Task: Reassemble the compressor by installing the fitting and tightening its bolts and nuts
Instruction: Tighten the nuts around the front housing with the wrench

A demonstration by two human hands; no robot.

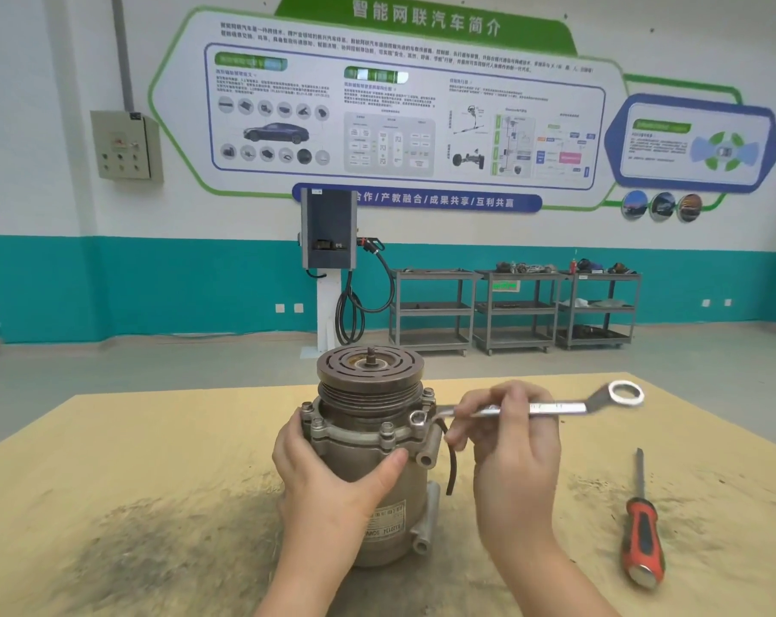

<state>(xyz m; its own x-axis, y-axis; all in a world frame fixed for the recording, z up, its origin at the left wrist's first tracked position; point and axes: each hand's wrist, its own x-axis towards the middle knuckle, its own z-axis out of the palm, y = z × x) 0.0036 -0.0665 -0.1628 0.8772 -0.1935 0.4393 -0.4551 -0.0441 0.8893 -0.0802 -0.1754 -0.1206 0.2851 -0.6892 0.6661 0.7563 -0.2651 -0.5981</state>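
One compressor (368, 456) stands upright on the worktop (110, 483), about midway between its left and right edges and toward the near edge, pulley (370, 371) uppermost. The left hand (328, 474) grips its body, fingers curled round the far left side and the thumb pressed across the front just below the bolted flange (355, 431). Four bolt heads show along that flange, and there may be more behind.

One double ring spanner (528, 407) lies level out to the right of the compressor. Its small ring sits over a bolt (418, 418) at the flange's right side; its large ring hangs free toward the worktop's right edge. The right hand (510, 438) holds the spanner's shank, fingers curled together over it.

One screwdriver (641, 523) with a red and black handle lies near the worktop's right edge, well apart from the compressor, handle toward the near edge.

Against the far wall stand three grey shelf carts (515, 309) side by side. The middle and right carts carry a jumble of small parts on top, too small to count; their lower shelves hold a few items I cannot make out
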